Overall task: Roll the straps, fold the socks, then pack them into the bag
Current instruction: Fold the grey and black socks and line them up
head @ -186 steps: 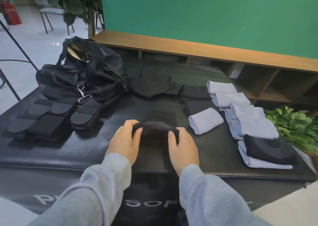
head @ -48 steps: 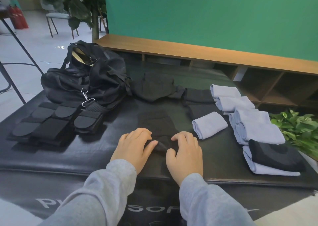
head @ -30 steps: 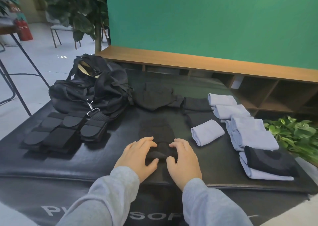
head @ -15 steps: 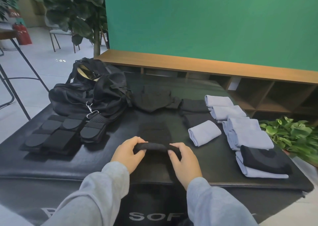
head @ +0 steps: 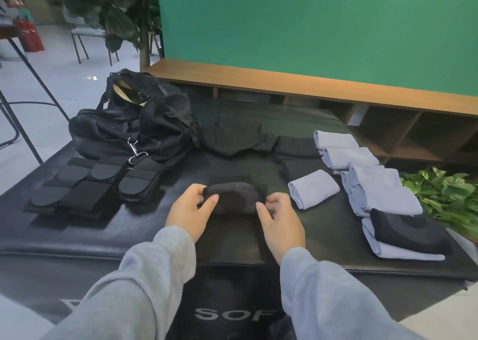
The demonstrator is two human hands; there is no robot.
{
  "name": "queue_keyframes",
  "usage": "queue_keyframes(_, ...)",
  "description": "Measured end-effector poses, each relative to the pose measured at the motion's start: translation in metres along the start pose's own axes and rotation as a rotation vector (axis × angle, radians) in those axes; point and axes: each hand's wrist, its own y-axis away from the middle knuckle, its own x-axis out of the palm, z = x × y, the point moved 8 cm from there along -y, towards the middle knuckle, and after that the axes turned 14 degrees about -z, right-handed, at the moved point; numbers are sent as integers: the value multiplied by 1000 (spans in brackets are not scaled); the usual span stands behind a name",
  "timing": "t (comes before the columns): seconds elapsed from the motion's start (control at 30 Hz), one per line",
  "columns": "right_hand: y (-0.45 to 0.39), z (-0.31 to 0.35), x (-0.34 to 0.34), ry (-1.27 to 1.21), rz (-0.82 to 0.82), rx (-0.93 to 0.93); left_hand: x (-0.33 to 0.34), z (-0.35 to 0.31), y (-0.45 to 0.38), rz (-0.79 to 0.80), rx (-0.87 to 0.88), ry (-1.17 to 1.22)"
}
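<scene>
Mid-task: folding a black sock, nothing visibly packed yet.

Person's left hand (head: 190, 210) and right hand (head: 280, 224) each pinch one end of a black sock (head: 234, 197), thumb against curled fingers, holding it folded over just above the black mat (head: 77, 238), centre-front. Both grey sleeves come in from the bottom edge, wrists roughly level, hands apart with the sock spanning between them. Looks done: folded grey socks (head: 313, 188) stacked along the right side, one black folded piece (head: 406, 229) lying on a grey one. Black straps (head: 85, 187) lie bundled on the left, just beside the bag (head: 134, 127); whether they count as rolled is unclear. More dark pieces (head: 232, 135) at centre-back likely still need folding. Bag sits open at back-left; contents can't be made out. Packing appears not yet begun.
</scene>
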Motion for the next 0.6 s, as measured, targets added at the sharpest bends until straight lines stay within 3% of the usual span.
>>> queue_keyframes(0.17,0,1,-2,-28,-42,6,-8,-8,4,-158,43,-68)
queue_keyframes(0.37,1,3,-2,10,-48,-40,-3,-26,12,-89,190,-62)
queue_keyframes(0.6,2,2,-3,3,-60,-30,0,-26,15,-32,172,-146)
